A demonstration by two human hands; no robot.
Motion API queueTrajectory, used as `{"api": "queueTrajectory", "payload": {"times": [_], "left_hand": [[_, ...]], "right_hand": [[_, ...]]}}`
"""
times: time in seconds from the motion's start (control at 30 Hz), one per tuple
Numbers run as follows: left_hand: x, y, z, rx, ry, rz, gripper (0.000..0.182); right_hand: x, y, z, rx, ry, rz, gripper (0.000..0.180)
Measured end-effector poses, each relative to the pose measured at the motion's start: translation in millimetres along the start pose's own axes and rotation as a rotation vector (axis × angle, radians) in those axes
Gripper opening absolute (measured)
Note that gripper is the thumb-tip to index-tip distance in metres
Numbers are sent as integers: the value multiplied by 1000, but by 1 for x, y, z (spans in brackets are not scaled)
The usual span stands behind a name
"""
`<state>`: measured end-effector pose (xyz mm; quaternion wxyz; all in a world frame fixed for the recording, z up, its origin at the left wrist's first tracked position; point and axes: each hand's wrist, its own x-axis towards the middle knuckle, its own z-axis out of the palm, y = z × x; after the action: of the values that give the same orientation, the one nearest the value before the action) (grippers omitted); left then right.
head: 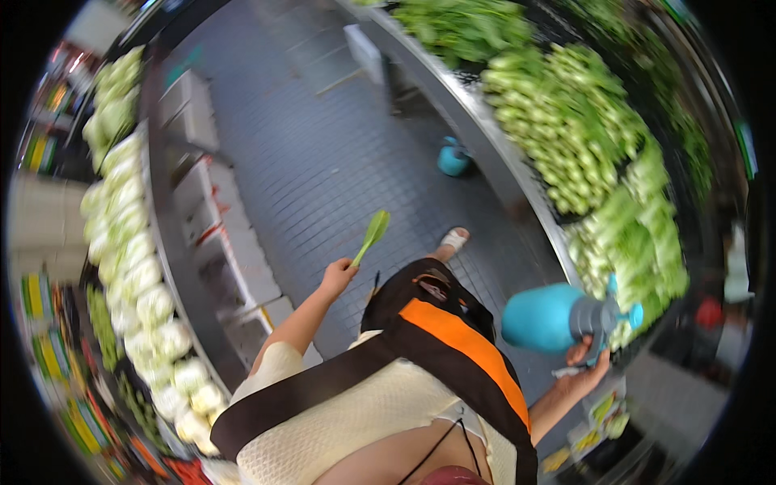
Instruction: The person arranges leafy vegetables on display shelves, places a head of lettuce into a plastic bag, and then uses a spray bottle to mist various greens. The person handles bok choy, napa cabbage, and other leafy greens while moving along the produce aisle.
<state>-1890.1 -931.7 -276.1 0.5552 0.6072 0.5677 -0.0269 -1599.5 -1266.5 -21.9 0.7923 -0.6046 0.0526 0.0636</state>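
My left hand is closed around the stalk of a single green leaf, whose blade points up and away over the tiled floor. On the other side, my right hand grips the handle of a turquoise pump spray bottle with a grey collar. The bottle lies tilted sideways beside the vegetable display, its nozzle end towards the lettuce. Bunches of bok choy are stacked farther along the same display.
A metal display edge curves along the right. Another turquoise spray bottle stands on the floor beneath it. To the left, cabbages line a shelf above white foam boxes. Tiled floor runs between the displays.
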Motion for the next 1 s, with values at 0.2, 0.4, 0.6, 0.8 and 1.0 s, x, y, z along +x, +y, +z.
{"api": "queueTrajectory", "payload": {"times": [0.2, 0.4, 0.6, 0.8, 1.0], "left_hand": [[-49, -112, -53, -150, 122, -406, 21], [-92, -178, -67, -432, 162, -615, 38], [-115, -238, -70, -640, 298, -713, 42], [-93, -322, -147, -658, 497, -719, 31], [-19, -394, -257, -587, 1037, -642, 59]], "right_hand": [[-22, 13, 25, -42, -23, 145, 35], [-37, 25, 50, -133, -90, 130, 34], [-64, 34, 78, -259, -97, 109, 32], [-109, 48, 125, -302, -55, 130, 29], [-170, 66, 173, -273, -107, 88, 32]]}}
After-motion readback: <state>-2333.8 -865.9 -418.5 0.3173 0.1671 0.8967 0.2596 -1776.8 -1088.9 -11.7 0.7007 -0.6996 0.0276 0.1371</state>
